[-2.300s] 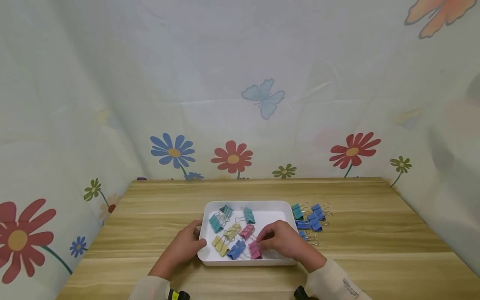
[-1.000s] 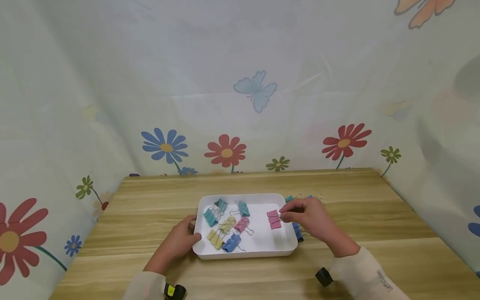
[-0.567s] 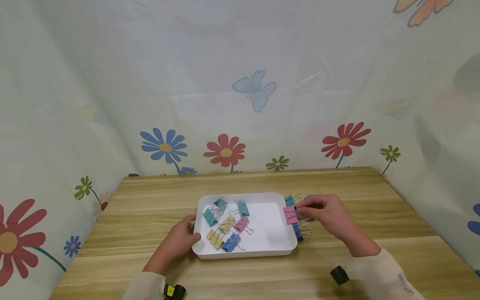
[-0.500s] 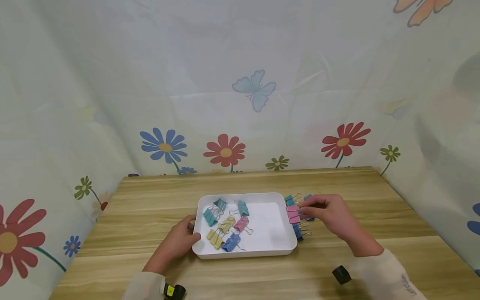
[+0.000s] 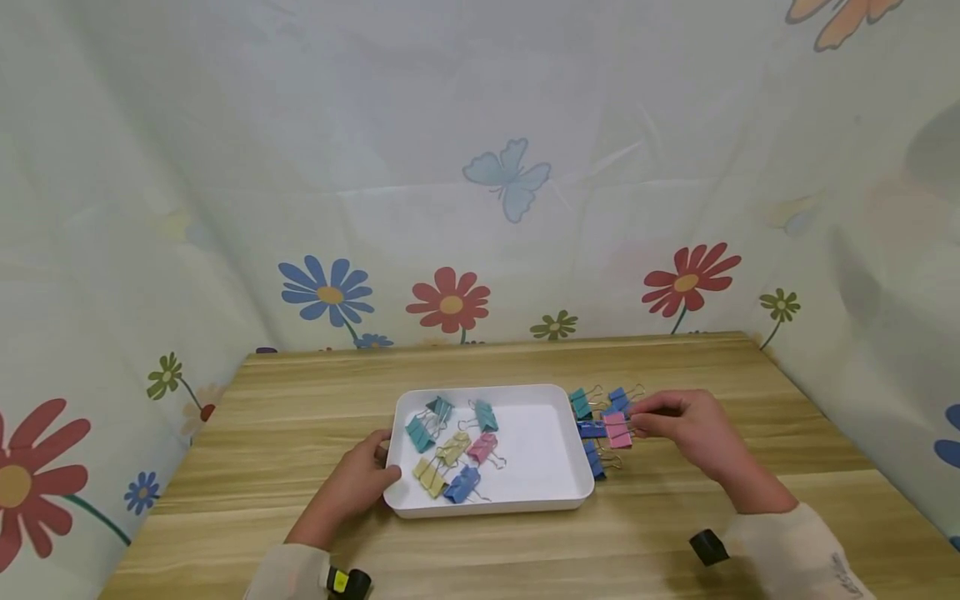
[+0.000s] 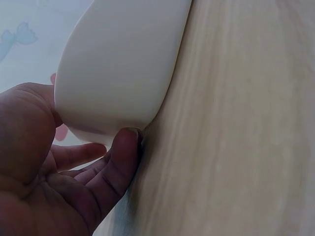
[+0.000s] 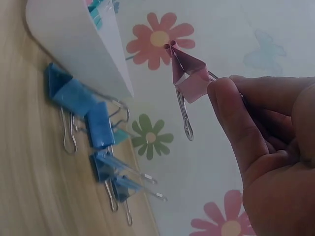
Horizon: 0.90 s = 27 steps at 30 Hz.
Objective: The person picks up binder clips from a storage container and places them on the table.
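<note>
My right hand (image 5: 697,433) pinches a pink binder clip (image 5: 618,430) by a wire handle, between thumb and fingertips. In the right wrist view the pink clip (image 7: 194,88) is up in the air, its other handle hanging free. Below it on the table lie several blue binder clips (image 7: 101,125) beside the tray. My left hand (image 5: 360,475) holds the white tray (image 5: 543,458) at its left end, thumb on the rim and fingers against the outer wall (image 6: 118,59). Inside the tray are teal clips (image 5: 485,415), two yellow clips (image 5: 430,477), a pink clip (image 5: 482,448) and a blue clip (image 5: 462,484).
Off the tray's right end, a teal clip (image 5: 581,405) lies among the blue ones on the wooden table (image 5: 480,554). Behind the table hangs a pale curtain (image 5: 360,108) printed with flowers and butterflies. Each wrist wears a black device (image 5: 708,547).
The right hand has lifted the pink clip out of the tray and carried it right, past the rim and over the blue clips. The left hand keeps its hold on the tray.
</note>
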Motion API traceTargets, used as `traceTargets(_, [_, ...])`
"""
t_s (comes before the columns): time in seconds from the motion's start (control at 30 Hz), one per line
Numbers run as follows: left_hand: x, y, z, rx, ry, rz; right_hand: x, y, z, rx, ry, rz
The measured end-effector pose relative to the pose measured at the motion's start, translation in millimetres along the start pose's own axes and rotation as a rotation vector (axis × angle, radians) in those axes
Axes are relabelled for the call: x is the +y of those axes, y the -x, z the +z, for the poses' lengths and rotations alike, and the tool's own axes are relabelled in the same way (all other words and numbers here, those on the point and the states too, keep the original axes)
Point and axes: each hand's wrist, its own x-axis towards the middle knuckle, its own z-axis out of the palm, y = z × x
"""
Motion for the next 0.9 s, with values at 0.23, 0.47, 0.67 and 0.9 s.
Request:
traceTargets(0.23, [1.8, 1.0, -0.4, 0.001, -0.006, -0.007, 14, -2, -4.6, -0.015, 0.006, 0.079])
traceTargets(0.47, [4.6, 2.2, -1.3, 0.003, -0.016, -0.009, 34, -7, -3.6, -0.039, -0.026, 0.083])
traceTargets(0.67, [4.4, 2.4, -1.6, 0.004, -0.013, -0.01, 45, -10, -0.1, -0.052, -0.038, 0.084])
traceTargets(0.9, [3.5, 1.7, -0.8, 0.004, -0.012, -0.011, 53, -13, 3.5, -0.07, -0.043, 0.119])
